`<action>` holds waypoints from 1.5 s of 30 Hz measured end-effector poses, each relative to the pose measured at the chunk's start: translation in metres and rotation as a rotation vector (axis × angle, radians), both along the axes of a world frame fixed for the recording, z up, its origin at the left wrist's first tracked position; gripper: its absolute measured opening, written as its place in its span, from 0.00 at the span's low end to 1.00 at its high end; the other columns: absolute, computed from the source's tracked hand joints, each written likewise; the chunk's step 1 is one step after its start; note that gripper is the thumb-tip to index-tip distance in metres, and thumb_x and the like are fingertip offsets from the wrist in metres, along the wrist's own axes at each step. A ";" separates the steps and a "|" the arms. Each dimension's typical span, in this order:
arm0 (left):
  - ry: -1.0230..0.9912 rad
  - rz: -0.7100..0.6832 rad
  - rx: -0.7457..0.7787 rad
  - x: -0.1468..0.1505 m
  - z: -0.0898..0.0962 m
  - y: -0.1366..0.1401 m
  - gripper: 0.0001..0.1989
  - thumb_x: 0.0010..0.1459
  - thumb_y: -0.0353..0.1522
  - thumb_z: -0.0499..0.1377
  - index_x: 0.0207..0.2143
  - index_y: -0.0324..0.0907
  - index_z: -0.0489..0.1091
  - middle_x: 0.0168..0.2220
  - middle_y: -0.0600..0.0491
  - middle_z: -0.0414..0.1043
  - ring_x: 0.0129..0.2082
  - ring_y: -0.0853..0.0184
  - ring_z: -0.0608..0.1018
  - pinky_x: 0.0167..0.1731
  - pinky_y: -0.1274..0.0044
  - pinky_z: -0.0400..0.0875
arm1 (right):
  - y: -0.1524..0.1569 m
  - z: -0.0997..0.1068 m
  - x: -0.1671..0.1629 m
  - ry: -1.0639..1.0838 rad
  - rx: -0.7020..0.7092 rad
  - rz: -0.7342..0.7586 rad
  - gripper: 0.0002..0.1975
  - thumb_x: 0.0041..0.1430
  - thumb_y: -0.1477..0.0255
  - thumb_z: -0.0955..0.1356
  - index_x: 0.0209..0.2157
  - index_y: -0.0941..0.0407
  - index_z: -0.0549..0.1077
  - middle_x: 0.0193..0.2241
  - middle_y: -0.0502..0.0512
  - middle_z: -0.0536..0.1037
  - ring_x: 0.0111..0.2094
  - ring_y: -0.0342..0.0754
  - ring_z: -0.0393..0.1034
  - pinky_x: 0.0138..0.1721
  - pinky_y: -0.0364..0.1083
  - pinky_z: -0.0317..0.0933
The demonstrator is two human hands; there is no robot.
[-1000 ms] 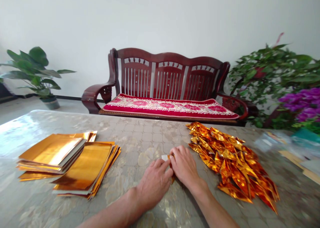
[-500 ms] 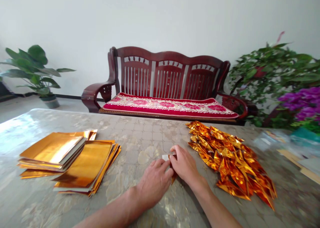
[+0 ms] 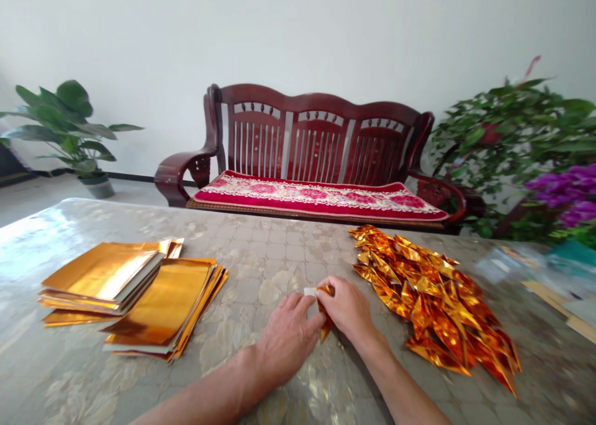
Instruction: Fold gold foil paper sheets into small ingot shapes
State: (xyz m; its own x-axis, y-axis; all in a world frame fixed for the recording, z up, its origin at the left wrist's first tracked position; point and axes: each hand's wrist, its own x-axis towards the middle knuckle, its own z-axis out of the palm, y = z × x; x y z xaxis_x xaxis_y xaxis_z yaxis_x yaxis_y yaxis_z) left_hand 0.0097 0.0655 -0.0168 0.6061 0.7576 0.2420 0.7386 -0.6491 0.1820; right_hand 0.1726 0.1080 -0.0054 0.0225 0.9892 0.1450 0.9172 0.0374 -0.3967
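Between my two hands, low over the table in the middle of the view, is a small sheet of gold foil paper with a pale side showing at its far left corner. My left hand pinches its left side, thumb and fingers closed on it. The fingers of my right hand are curled over its right edge. Much of the sheet is hidden under my fingers. To the right lies a heap of folded gold paper pieces with pointed ends. Two stacks of flat gold foil paper rest on the left.
A patterned cover lies over the table. Clear plastic bags and tan card strips are at the right edge. Beyond stands a dark red wooden bench with a floral cushion. Plants flank it.
The fingers of my right hand have curled down and more of the gold paper shows between my hands. The whole view has shifted slightly.
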 end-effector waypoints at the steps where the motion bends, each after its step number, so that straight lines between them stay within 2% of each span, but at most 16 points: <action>1: 0.001 0.000 0.004 0.000 0.000 0.000 0.10 0.63 0.31 0.57 0.47 0.47 0.68 0.54 0.52 0.65 0.52 0.59 0.68 0.52 0.66 0.68 | 0.000 -0.002 0.000 0.008 0.028 0.016 0.04 0.56 0.68 0.68 0.32 0.49 0.77 0.33 0.49 0.81 0.36 0.48 0.72 0.32 0.43 0.55; 10: 0.009 0.012 0.028 0.001 0.003 -0.001 0.09 0.62 0.31 0.57 0.45 0.47 0.68 0.54 0.52 0.66 0.50 0.58 0.68 0.50 0.66 0.69 | -0.005 -0.008 -0.002 -0.035 0.170 0.130 0.07 0.59 0.74 0.67 0.31 0.50 0.77 0.33 0.50 0.78 0.39 0.48 0.69 0.41 0.44 0.58; 20: -0.009 0.033 0.020 -0.001 0.002 0.000 0.07 0.62 0.31 0.57 0.43 0.47 0.70 0.56 0.50 0.64 0.51 0.57 0.68 0.49 0.64 0.68 | -0.011 -0.007 0.000 -0.147 0.252 0.223 0.09 0.63 0.74 0.66 0.34 0.51 0.79 0.31 0.52 0.75 0.38 0.49 0.65 0.41 0.45 0.56; 34: 0.023 0.011 0.021 -0.002 0.005 0.000 0.06 0.62 0.32 0.57 0.42 0.46 0.69 0.51 0.49 0.66 0.51 0.57 0.68 0.48 0.66 0.69 | -0.015 -0.007 0.002 -0.124 0.255 0.271 0.11 0.64 0.74 0.65 0.38 0.51 0.80 0.32 0.53 0.75 0.39 0.50 0.65 0.41 0.45 0.58; 45: 0.038 -0.001 0.027 -0.003 0.007 0.001 0.07 0.63 0.32 0.57 0.44 0.46 0.70 0.51 0.48 0.67 0.52 0.57 0.68 0.49 0.65 0.68 | -0.018 -0.003 -0.001 -0.143 0.232 0.282 0.10 0.65 0.73 0.65 0.37 0.51 0.80 0.33 0.54 0.75 0.39 0.50 0.65 0.41 0.45 0.59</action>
